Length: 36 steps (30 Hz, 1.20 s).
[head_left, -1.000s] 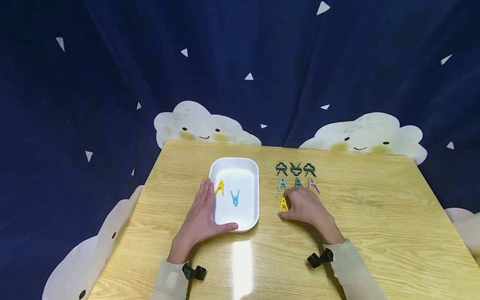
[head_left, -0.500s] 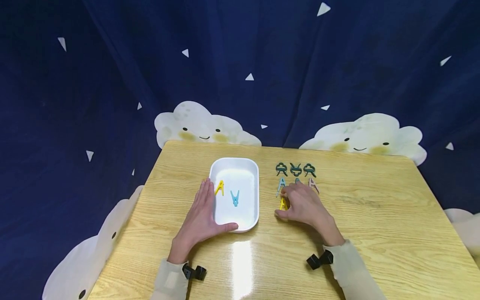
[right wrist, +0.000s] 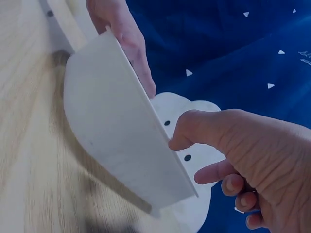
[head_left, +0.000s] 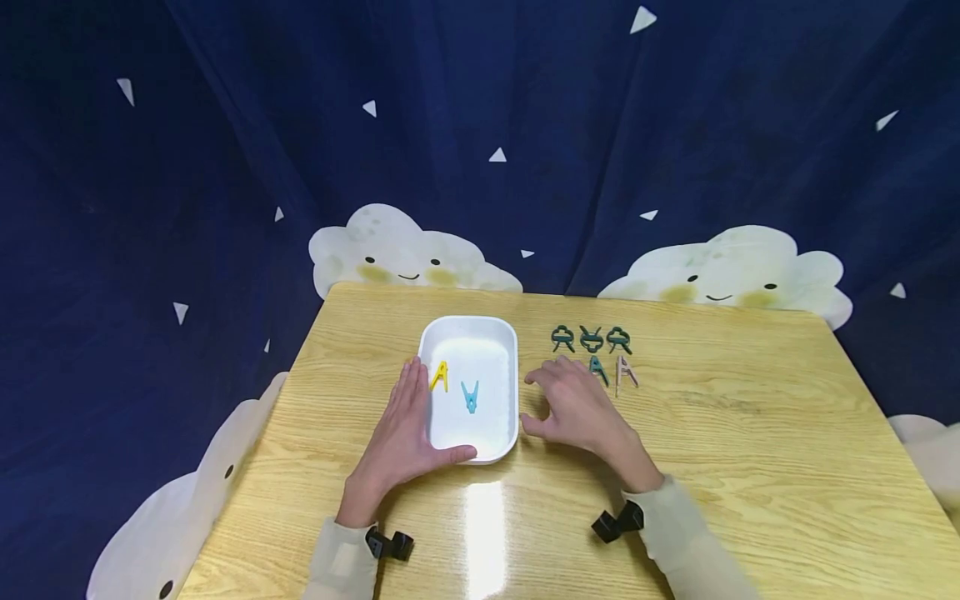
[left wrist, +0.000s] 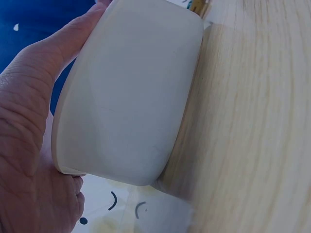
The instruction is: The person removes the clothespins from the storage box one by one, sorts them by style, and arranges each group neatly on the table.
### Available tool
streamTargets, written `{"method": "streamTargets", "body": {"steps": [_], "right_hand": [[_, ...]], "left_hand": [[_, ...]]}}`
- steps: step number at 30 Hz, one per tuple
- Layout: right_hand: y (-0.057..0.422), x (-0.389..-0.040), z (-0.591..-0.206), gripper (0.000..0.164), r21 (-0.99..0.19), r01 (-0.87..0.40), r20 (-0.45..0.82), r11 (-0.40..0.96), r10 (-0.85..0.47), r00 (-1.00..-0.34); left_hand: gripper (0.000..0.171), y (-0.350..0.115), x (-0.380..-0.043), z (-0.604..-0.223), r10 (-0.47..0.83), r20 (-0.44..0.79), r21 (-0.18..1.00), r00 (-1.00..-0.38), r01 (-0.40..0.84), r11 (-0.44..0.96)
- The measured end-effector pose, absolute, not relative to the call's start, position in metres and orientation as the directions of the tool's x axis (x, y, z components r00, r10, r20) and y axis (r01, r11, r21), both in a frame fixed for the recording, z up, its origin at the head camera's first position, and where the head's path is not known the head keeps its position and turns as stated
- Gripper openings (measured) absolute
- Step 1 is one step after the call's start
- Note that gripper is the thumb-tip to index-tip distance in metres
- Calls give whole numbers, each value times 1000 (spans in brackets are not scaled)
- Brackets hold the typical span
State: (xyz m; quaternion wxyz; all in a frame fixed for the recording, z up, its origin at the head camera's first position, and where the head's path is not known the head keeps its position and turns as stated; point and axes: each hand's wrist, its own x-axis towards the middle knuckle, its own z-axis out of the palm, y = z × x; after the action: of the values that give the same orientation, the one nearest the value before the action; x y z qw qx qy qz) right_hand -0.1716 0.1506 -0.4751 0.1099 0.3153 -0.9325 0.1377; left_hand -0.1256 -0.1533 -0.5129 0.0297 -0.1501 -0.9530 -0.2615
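A white rectangular tray (head_left: 497,433) stands on the table, holding a yellow clothespin (head_left: 440,376) and a light blue clothespin (head_left: 470,397). My left hand (head_left: 401,425) rests along its left wall with straight fingers; the thumb lies on the near rim. In the left wrist view, the tray's outer wall (left wrist: 126,97) fills the middle. My right hand (head_left: 573,407) is at the tray's right side, thumb and forefinger apart, fingertips right at the rim. The right wrist view shows nothing between that thumb (right wrist: 194,128) and the fingers. This hand covers where another yellow and another light blue clothespin lay.
Behind my right hand, several dark green clips (head_left: 592,340) form a row. In front of them lie a teal clothespin (head_left: 597,370) and a pink one (head_left: 626,372). The wooden table (head_left: 750,467) ends at a dark blue curtain (head_left: 465,75) with clouds.
My right hand has moved left from around the yellow clothespin on the table to the tray's right side, its thumb and fingers now wider apart. My left hand and the tray have stayed put.
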Motion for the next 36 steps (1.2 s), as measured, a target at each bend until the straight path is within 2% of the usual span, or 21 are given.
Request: {"method": "streamTargets", "body": {"steps": [8, 17, 30, 36], "right_hand": [[127, -175, -468, 46, -190, -663, 310, 724, -596, -741], [91, -185, -474, 43, -182, -692, 225, 698, -656, -721], [68, -196, -488, 54, -164, -672, 94, 722, -666, -740], [58, -211, -482, 66, -153, -679, 40, 718, -682, -731]], "left_hand": [[152, -153, -125, -512, 270, 120, 496, -955, 294, 817], [151, -154, -126, -516, 276, 140, 479, -951, 309, 822], [150, -153, -126, -514, 286, 150, 471, -946, 323, 821], [150, -154, -126, -514, 290, 159, 468, -944, 331, 820]]}}
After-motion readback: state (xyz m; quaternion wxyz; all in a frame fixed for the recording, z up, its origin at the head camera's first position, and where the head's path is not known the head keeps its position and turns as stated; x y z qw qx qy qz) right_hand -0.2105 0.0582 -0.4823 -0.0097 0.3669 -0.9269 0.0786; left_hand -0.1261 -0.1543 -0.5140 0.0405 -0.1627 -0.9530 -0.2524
